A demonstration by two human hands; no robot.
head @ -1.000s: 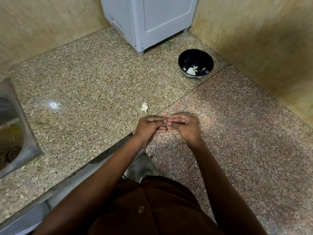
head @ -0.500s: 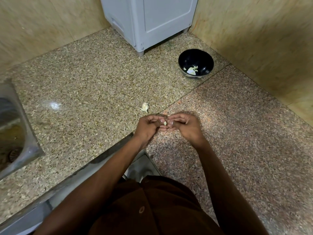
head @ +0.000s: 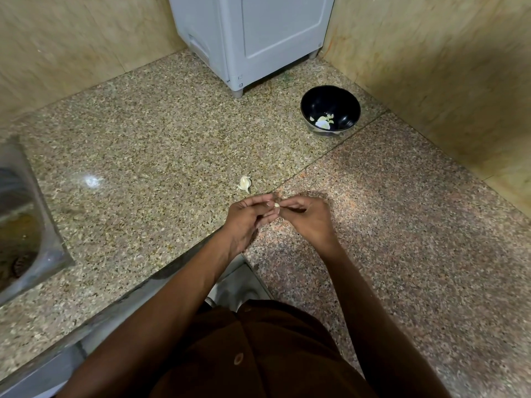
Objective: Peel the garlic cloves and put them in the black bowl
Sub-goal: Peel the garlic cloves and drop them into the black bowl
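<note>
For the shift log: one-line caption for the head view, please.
Both hands, left hand and right hand, pinch a garlic clove over the granite counter; another clove lies nearby, black bowl beyond.

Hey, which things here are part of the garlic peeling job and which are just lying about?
Part of the job:
garlic clove, pinched between left hand and right hand
loose clove on the counter
black bowl

Just there:
grey cabinet
steel sink
</note>
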